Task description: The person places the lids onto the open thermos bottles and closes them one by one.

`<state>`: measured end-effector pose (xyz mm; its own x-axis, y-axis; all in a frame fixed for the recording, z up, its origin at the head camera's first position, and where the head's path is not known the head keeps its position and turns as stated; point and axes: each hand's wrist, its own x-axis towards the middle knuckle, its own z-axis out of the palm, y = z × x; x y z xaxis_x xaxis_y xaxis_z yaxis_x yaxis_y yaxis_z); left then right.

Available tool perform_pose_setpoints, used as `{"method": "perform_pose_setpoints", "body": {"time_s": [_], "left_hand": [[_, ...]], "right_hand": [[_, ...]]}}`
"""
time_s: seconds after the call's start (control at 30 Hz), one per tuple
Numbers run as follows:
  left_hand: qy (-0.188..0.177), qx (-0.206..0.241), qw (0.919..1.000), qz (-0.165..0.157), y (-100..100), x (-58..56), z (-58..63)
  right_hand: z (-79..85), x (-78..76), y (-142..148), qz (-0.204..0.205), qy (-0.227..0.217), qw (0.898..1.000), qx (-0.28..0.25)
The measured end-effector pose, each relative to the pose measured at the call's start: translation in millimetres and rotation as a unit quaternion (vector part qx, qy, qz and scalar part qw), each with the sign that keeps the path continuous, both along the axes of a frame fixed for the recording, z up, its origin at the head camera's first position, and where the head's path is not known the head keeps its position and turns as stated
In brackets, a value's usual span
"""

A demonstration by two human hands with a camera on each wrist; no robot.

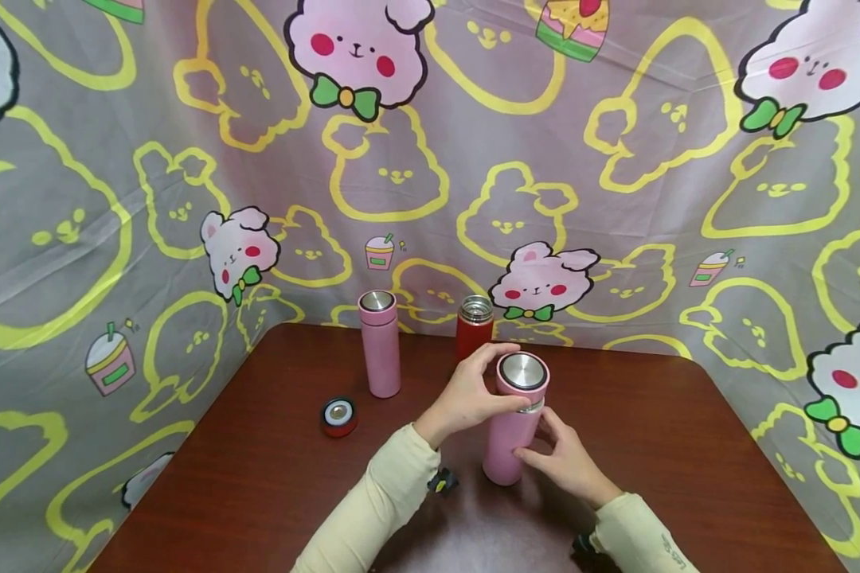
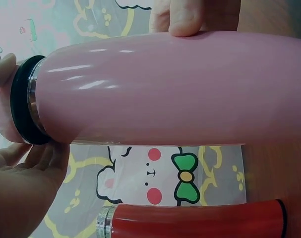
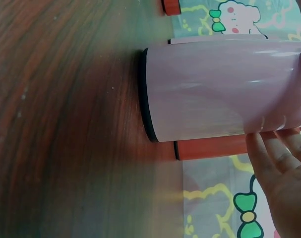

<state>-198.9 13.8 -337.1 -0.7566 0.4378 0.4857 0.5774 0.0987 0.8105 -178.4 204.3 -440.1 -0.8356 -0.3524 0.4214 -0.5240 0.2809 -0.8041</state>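
A pink thermos (image 1: 507, 454) stands upright near the middle of the wooden table, its body filling much of both wrist views. Around its pink lid (image 1: 523, 372), which has a silver disc on top, my left hand (image 1: 467, 400) curls its thumb and fingers. A strip of bare steel neck shows between lid and body, with a black ring at the lid's lower edge (image 2: 26, 99). Lower down, my right hand (image 1: 572, 463) holds the body, thumb in front and fingers (image 3: 264, 148) along the far side.
Behind stands a red thermos (image 1: 474, 330) without a lid, its steel mouth bare. Another pink thermos (image 1: 381, 354), lid on, is at the back left. A red lid (image 1: 339, 419) lies underside up on the table (image 1: 258, 477). Patterned cloth (image 1: 430, 159) hangs around the table.
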Motion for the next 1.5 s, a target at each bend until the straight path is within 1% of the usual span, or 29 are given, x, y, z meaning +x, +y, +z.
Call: {"method": "perform_pose_setpoints", "body": {"time_s": [0.17,0.27,0.37,0.5,0.7,0.83,0.97,1.07,1.27,1.4,1.5], "left_hand": [[-0.003,-0.009,0.9999,0.004,0.6,-1.5,-1.2],[0.007,-0.019,0.9998,0.005,2.1,-1.9,-1.1],[0.016,-0.016,0.9997,0.006,3.5,-2.2,-1.9],[0.005,-0.008,0.9999,0.009,2.7,-0.9,-3.8],[-0.006,-0.021,0.9997,0.007,0.7,-0.4,-4.0],[-0.019,-0.007,0.9998,-0.001,0.4,-2.2,-7.6],[-0.043,0.015,0.9989,-0.014,0.3,-3.5,-13.4],[-0.049,0.033,0.9980,-0.021,0.8,-3.7,-17.3],[-0.041,0.064,0.9970,-0.019,3.3,-0.4,-21.3],[-0.036,0.065,0.9971,-0.015,4.3,0.9,-21.8],[-0.033,0.065,0.9972,-0.020,4.5,0.1,-22.3]], "right_hand": [[-0.9,0.5,-0.3,-0.002,0.001,1.000,-0.002],[-1.8,0.5,-0.2,0.001,0.004,1.000,-0.004],[-2.3,-0.1,-0.6,0.006,0.002,1.000,-0.007],[-2.4,-0.8,-1.0,0.008,0.002,1.000,-0.007],[-1.8,-1.1,-0.7,-0.005,-0.004,1.000,-0.004],[-1.8,-0.8,-0.6,-0.009,-0.011,1.000,-0.005],[-2.3,-0.1,-0.4,-0.007,-0.013,1.000,-0.004],[-2.4,-0.2,-0.3,-0.007,-0.018,1.000,-0.006],[-2.6,0.2,0.3,-0.012,-0.043,0.999,-0.012],[-2.7,0.5,0.2,-0.010,-0.043,0.999,-0.015],[-3.0,0.7,-0.2,-0.009,-0.041,0.999,-0.018]]}}
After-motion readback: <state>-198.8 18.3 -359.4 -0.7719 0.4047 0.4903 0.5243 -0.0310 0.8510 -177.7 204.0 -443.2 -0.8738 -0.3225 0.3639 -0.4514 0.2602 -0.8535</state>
